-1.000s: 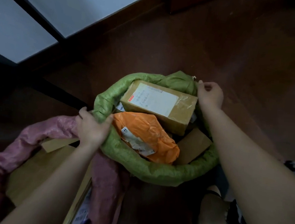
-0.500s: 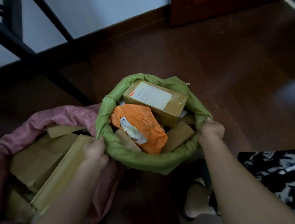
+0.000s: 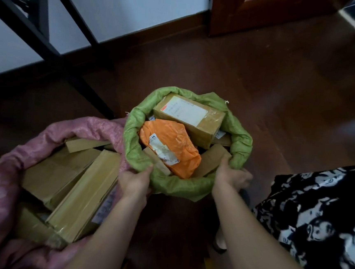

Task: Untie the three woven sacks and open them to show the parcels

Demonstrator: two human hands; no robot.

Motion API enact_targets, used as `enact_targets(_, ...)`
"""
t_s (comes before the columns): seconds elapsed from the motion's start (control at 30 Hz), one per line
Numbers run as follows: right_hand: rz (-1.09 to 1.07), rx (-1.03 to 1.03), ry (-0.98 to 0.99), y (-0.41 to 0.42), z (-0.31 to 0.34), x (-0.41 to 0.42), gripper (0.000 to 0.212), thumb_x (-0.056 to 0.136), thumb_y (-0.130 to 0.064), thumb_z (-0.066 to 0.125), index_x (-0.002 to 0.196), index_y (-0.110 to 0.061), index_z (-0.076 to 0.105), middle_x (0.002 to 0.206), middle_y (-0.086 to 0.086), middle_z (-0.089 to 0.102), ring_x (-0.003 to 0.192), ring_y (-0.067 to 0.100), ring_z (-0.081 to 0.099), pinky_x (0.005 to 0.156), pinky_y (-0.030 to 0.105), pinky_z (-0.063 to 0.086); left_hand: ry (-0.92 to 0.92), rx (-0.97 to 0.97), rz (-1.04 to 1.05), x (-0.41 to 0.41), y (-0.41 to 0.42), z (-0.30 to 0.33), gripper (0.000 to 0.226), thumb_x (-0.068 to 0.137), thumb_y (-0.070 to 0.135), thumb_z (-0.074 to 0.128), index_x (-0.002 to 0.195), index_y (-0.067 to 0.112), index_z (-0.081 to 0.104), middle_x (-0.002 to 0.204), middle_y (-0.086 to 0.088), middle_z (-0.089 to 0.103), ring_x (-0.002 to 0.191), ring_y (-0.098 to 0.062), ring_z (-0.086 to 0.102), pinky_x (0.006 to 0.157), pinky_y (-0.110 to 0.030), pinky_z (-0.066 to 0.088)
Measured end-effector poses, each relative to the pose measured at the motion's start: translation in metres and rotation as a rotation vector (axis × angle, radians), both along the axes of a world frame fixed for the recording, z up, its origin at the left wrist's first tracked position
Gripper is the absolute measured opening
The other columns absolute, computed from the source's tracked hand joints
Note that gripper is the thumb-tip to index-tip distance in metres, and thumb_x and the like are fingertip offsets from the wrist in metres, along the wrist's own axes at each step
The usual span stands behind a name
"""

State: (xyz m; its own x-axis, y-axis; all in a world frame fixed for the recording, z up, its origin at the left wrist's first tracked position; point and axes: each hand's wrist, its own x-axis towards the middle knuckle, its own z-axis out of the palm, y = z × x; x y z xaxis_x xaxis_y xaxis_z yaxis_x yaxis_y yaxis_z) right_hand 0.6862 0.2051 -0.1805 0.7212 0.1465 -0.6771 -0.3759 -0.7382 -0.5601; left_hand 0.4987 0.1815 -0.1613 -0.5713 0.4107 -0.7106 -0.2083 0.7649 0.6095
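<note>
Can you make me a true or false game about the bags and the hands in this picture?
1. Both hands hold the green sack. True: the left hand and the right hand grip its near rim.
2. The orange parcel is in the pink sack. False: it lies in the green sack.
3. The pink sack is open. True: brown boxes show inside.
4. The green sack is tied shut. False: its rim is rolled down and open.

The open sack (image 3: 180, 184) of parcels (image 3: 171, 148) stands right of, and touching, another open sack (image 3: 6, 162) of boxes (image 3: 81, 192).
</note>
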Motion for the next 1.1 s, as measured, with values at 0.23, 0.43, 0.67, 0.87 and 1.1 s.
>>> enact_targets(0.23, -0.153, 0.073, 0.157, -0.021, -0.022, -0.003, 0.032, 0.094, -0.004, 0.043, 0.125, -0.005, 0.053, 0.126, 0.019, 0.057, 0.107, 0.034, 0.058, 0.087, 0.027, 0.051, -0.277, 0.077, 0.233, 0.007, -0.012, -0.007, 0.019, 0.098, 0.001, 0.039, 0.101, 0.007, 0.056, 0.099, -0.010, 0.062, 0.086, -0.025, 0.062, 0.051, -0.035, 0.053)
enact_targets(0.43, 0.057, -0.190, 0.164, -0.027, -0.015, -0.003, 0.033, 0.091, -0.010, 0.051, 0.124, -0.004, 0.054, 0.123, 0.015, 0.058, 0.104, 0.031, 0.058, 0.087, 0.037, 0.051, -0.281, 0.107, 0.274, 0.005, -0.011, -0.014, 0.033, 0.089, -0.010, 0.034, 0.106, 0.005, 0.058, 0.110, -0.021, 0.063, 0.095, -0.034, 0.063, 0.083, -0.048, 0.053)
enact_targets(0.67, 0.400, -0.258, -0.239, -0.019, 0.005, -0.003, 0.065, 0.076, -0.016, 0.072, 0.126, -0.015, 0.030, 0.137, 0.016, 0.034, 0.122, 0.037, 0.039, 0.097, 0.051, 0.040, 0.596, 0.114, -0.407, 0.010, -0.024, 0.006, 0.050, 0.072, -0.003, 0.056, 0.118, 0.001, 0.036, 0.120, -0.018, 0.038, 0.109, -0.035, 0.044, 0.088, -0.038, 0.037)
enact_targets(0.87, 1.026, 0.069, -0.558, -0.023, 0.004, -0.023, 0.072, 0.069, -0.025, 0.067, 0.132, -0.025, 0.032, 0.146, 0.008, 0.025, 0.136, 0.030, 0.022, 0.110, 0.049, 0.023, 0.985, 0.012, -1.159, -0.003, -0.018, 0.011, 0.068, 0.081, 0.052, 0.057, 0.141, 0.029, 0.034, 0.156, 0.000, 0.010, 0.141, -0.030, 0.014, 0.110, -0.053, 0.019)
enact_targets(1.1, 1.332, -0.171, -0.317, -0.028, 0.017, -0.036, 0.097, 0.071, -0.032, 0.071, 0.145, -0.032, 0.009, 0.153, 0.010, 0.004, 0.141, 0.034, 0.003, 0.114, 0.055, 0.010, 0.871, -0.169, -1.237, -0.017, -0.019, 0.029, 0.087, 0.075, 0.062, 0.062, 0.145, 0.025, 0.025, 0.155, -0.005, 0.006, 0.138, -0.031, 0.014, 0.112, -0.052, 0.018)
